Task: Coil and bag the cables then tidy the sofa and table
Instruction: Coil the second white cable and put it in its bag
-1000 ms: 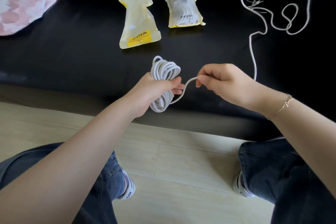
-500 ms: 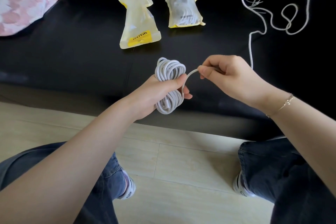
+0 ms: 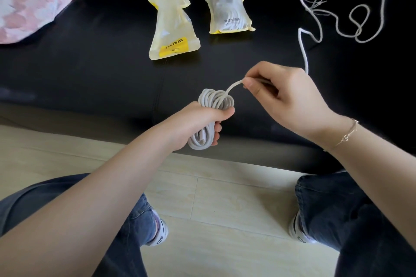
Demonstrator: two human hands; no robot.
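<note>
Cable slack has shortened since a second ago: right hand (image 3: 290, 99) fingers pinching the strand, raised over the coil (image 3: 215, 102) gripped by left hand (image 3: 193, 123) (another loop nearly laid).

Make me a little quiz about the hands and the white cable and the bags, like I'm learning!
1. True or false: the left hand grips the coil.
2. Which hand pinches the loose cable that leads off the coil? A) left B) right C) neither
3. Fill in: two yellowish bags lie on the black sofa; the ______ bag looks full.

Key
1. True.
2. B: the right hand pinches it just above the coil.
3. Right: the right bag bulges with something white, while the left bag looks flat.
</note>
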